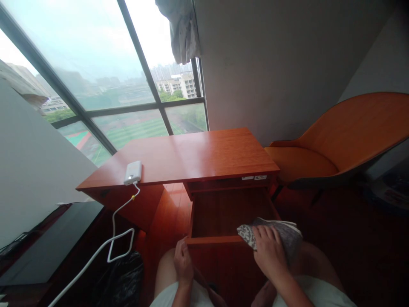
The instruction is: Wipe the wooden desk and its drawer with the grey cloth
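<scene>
A wooden desk drawer (220, 241) is pulled out toward me, and its inside shows bare wood. At the left end of its front edge, my left hand (183, 258) is closed, fingers bent against the corner. My right hand (271, 249) is wrapped over a grey patterned cloth (292, 236) at the drawer's front right corner. One folded end of the cloth, with a light pattern, pokes out left of the fingers and touches the drawer's front edge. The palm side of the right hand is hidden.
On the reddish desk (198, 153) lies a white power bank (133, 172) with a white cable (96, 253) hanging down across the left. An orange chair (351, 136) stands at the right. A black plastic bag (123, 281) and a dark glossy panel (57, 243) are at lower left.
</scene>
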A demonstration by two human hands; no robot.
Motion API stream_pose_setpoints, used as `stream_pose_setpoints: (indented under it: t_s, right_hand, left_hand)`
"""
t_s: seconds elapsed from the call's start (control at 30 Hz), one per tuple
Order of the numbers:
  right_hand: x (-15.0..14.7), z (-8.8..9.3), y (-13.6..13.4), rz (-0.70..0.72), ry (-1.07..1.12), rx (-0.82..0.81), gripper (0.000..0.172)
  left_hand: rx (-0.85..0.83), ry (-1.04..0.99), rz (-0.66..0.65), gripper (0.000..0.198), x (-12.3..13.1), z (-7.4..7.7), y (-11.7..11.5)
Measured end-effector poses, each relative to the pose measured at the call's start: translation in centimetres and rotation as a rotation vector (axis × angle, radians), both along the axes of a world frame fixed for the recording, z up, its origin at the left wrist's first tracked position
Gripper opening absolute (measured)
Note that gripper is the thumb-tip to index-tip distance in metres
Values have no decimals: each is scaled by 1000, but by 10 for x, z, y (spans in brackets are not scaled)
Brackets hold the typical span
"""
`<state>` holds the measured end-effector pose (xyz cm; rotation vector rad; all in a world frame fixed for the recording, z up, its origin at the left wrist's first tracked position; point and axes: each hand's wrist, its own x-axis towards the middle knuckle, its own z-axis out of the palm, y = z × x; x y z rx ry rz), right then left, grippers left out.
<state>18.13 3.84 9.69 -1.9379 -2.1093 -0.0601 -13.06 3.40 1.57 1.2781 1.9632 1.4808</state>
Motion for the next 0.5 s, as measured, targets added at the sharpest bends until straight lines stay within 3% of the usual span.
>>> stream_pose_setpoints:
  t_s: [0.33,0.5]
  right_hand:
    - [-188,35,16,219,-1,-270,38]
    - [-226,28,10,114,76,-239,39]
  left_hand:
    - [3,-183,16,53,-2,1,-1]
    - [-86,-433,61,59,-8,3,3]
